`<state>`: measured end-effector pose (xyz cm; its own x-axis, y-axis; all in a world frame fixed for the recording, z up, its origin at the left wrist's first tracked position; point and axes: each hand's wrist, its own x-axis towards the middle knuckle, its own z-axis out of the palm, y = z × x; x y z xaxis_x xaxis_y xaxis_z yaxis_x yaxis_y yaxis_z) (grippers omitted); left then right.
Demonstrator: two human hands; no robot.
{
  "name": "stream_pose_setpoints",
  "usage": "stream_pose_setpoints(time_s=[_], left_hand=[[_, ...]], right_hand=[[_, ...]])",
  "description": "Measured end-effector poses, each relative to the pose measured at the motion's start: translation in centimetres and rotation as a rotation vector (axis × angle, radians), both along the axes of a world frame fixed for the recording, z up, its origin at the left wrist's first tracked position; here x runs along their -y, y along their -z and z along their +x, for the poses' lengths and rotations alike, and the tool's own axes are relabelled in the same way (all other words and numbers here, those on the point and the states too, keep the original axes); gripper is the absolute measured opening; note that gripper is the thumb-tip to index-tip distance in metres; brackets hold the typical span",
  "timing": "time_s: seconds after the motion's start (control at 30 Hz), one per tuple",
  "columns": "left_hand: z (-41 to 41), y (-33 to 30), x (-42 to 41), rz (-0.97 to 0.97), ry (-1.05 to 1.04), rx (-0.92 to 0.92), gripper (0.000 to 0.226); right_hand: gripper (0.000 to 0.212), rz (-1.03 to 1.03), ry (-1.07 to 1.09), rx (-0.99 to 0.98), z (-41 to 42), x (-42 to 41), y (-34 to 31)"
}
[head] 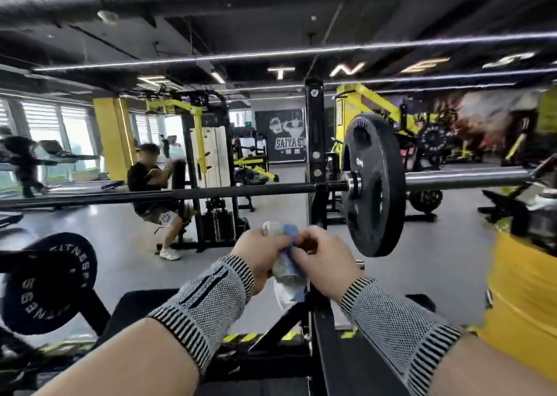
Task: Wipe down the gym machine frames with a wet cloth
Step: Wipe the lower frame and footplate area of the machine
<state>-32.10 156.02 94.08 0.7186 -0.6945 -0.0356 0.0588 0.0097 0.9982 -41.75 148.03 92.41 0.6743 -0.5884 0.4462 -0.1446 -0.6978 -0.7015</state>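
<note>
Gripping one cloth (286,263), two hands: left hand (259,255), right hand (324,260)

Interior evenly lit by daylight through the windows (45,130) at left and ceiling strip lights (218,76). Motion blur throughout; wide-angle bending and smearing at the edges.

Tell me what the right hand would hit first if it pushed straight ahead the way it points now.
Most likely the black upright post of the rack, just beyond the cloth that both the right hand and left hand grip. Depth is unclear; the weight plate sits off to its right.
</note>
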Motion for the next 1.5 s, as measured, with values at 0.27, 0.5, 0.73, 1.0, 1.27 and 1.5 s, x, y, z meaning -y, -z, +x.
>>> stream_pose_setpoints(time_s=[0.27, 0.5, 0.73, 1.0, 1.27, 1.5], left_hand=[[4.2, -6.6, 5.5, -0.206, 0.005, 0.116, 0.012], [7.9, -9.5, 9.4, -0.233, -0.143, 0.293, 0.005], [13.6, -11.8, 16.3, -0.215, -0.118, 0.412, 0.026], [17.1, -11.9, 23.4, -0.211, 0.185, 0.976, 0.036], [19.6, -16.6, 27.0, -0.432, 0.094, 1.013, 0.045], [20.4, -14.5, 24.6, -0.491, 0.182, 1.056, 0.028]], right_hand=[[0.032, -0.206, 0.084, 0.056, 3.0, 4.2, -6.6], [0.034, -0.322, 0.213, 0.028, 6.0, 6.6, -10.0], [0.027, -0.405, 0.430, -0.011, 9.4, 11.3, -11.6], [0.039, -0.485, 0.658, -0.067, 15.3, 15.4, -14.8], [0.036, -0.503, 0.786, -0.012, 16.1, 16.8, -16.8], [0.012, -0.450, 0.732, 0.146, 16.0, 17.0, -16.5]])
